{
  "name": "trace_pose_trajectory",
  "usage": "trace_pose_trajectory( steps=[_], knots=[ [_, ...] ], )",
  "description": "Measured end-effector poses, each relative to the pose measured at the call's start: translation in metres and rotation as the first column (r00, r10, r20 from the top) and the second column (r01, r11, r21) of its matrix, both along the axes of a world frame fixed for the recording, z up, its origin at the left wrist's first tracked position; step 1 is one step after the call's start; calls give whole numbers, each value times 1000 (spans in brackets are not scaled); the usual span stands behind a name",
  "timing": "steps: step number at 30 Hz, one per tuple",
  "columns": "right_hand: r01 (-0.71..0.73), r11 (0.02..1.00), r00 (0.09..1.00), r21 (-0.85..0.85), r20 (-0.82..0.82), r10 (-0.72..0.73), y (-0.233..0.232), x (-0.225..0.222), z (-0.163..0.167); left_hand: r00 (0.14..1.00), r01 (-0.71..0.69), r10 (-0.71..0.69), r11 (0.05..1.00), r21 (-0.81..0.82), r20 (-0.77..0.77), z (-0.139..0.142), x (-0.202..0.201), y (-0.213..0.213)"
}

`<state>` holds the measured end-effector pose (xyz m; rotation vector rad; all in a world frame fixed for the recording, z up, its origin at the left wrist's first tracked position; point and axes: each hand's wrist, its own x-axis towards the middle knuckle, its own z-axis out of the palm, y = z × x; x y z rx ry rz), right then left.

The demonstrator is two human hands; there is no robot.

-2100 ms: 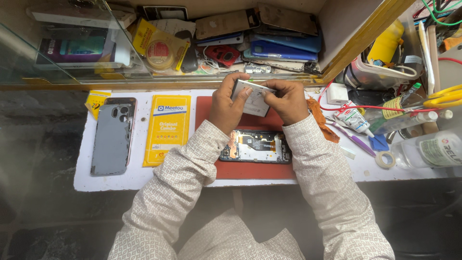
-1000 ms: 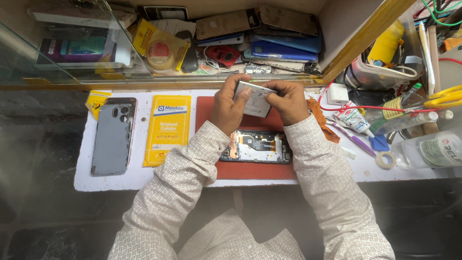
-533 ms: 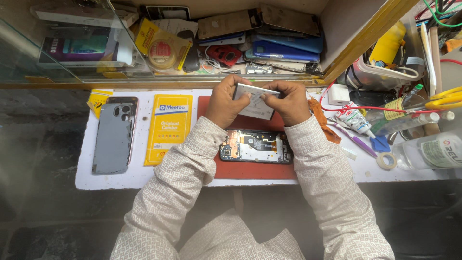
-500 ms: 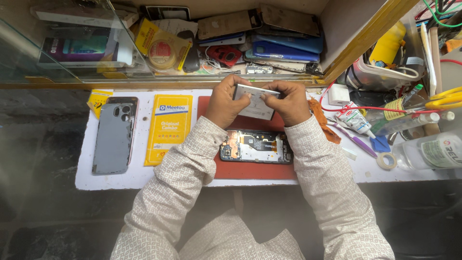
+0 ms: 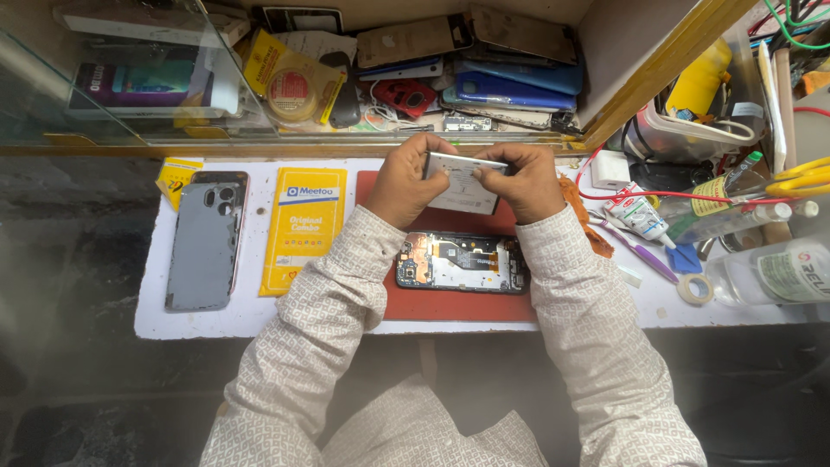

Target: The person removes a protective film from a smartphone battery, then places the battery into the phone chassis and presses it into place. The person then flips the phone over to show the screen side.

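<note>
Holding the flat pale battery (image 5: 464, 183) up over the far edge of the red mat (image 5: 450, 304), I pinched it at both short ends, my left hand (image 5: 405, 177) on the left end and my right hand (image 5: 519, 182) on the right, fingertips curled over the top rim. It looked light, stiff and thin, with smooth faces likely to slip, so I judged the edges the safest grip and bending it risky. The opened phone (image 5: 462, 263) lay just nearer me on the mat; its grey back cover (image 5: 206, 240) rested well left.
</note>
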<state>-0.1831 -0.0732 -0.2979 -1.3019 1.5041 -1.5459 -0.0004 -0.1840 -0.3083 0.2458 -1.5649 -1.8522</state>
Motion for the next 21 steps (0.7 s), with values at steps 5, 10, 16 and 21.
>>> trace_pose_trajectory(
  steps=[5,10,16,21],
  knots=[
    [3,1000,998,-4,-58,-3,2,-1,-2,998,-47,48,999,-26,33,0,-3,3],
    [7,1000,995,16,-101,-5,-1,-2,-4,981,-159,173,975,-152,83,-3,-5,6],
    [-10,1000,1000,19,10,10,-2,0,-3,994,103,-103,995,1,41,1,0,-7],
    [-29,999,1000,18,11,29,2,-1,-3,995,16,-11,998,-57,97,2,1,0]
  ],
)
